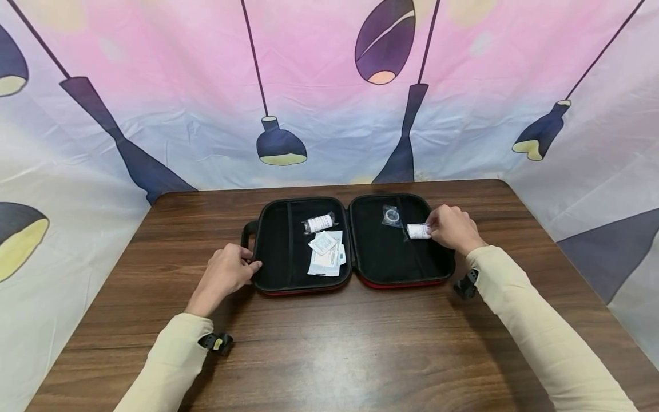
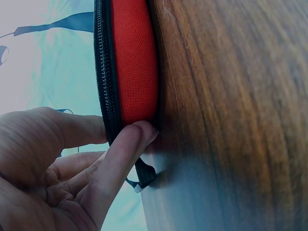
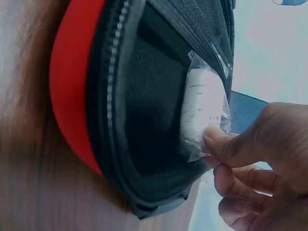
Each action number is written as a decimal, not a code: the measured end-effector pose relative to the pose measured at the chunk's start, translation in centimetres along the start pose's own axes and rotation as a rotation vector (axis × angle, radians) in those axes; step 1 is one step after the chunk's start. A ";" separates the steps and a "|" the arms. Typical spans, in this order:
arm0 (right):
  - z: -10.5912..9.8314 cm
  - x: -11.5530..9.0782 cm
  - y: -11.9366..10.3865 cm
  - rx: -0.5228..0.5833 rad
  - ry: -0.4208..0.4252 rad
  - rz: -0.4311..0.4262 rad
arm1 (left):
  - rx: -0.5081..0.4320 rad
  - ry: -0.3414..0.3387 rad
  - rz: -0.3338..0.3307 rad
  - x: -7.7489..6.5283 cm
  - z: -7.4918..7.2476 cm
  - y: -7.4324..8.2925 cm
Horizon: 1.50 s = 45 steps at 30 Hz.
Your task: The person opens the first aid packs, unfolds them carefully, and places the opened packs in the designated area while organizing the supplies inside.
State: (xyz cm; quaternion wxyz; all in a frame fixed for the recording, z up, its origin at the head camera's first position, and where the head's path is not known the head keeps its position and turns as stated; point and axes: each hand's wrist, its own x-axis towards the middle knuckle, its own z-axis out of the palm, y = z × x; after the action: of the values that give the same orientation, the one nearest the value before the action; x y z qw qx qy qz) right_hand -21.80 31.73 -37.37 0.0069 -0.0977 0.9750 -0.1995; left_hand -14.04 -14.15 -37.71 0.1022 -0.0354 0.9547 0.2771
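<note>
An unzipped case with black lining and a red shell lies spread flat, its left half (image 1: 273, 246) and right half (image 1: 381, 257) joined in the middle. My left hand (image 1: 226, 272) grips the left half's outer edge near the handle, thumb by the zipper and a finger against the red side (image 2: 137, 62). Between thumb and fingers, my right hand (image 1: 455, 229) pinches the end of a wrapped white bandage roll (image 3: 202, 103) over the right half. A second bandage roll (image 1: 319, 222) and several white paper packets (image 1: 325, 257) lie in the left half.
A small clear bag with a ring-shaped item (image 1: 391, 216) rests in the right half, by a dark strap. The case's black handle (image 1: 248, 232) sticks out on the left. Behind the wooden table (image 1: 360, 349) hangs a printed cloth (image 1: 329, 86).
</note>
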 end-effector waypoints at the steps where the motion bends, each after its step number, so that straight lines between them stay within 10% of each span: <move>1: 0.1 0.1 -0.1 0.004 -0.001 0.001 | 0.000 0.001 0.001 0.0 0.0 0.0; 45: 0.0 0.9 -1.4 0.244 -0.058 -0.008 | -0.002 0.001 0.000 0.1 0.0 -0.1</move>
State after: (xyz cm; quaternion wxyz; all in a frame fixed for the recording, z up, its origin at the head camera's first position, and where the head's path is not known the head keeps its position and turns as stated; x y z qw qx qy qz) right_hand -22.39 30.26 -36.83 0.0460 -0.1057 0.9424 -0.3139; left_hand -14.10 -14.23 -37.73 0.1018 -0.0357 0.9545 0.2781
